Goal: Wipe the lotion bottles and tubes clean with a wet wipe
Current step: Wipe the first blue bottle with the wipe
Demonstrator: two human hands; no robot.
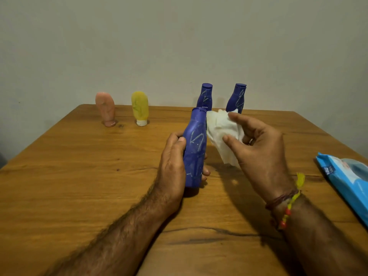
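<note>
Both hands were busy over the table point(79, 176): the left hand point(172, 158) gripped a blue bottle point(195, 148) round its lower half, holding it upright just above the wood, while the right hand point(256, 144) pinched a crumpled white wipe point(221, 132) between thumb and fingers, right beside the bottle's shoulder. Pale scribbled marks ran down the bottle's face, so I judged the wiping had hardly begun on this one. To do it well, I thought, he should press the wipe flat against the side, stroke from cap to base, and turn the bottle in his left hand so no face was missed. Two more blue bottles point(205, 96) stood at the far edge behind it, marked as well, with a pink tube point(105, 108) and a yellow tube point(140, 107) on their caps further left. A blue pack point(346, 180) of wipes lay at the right edge. Behind was a plain grey wall point(179, 36).
</note>
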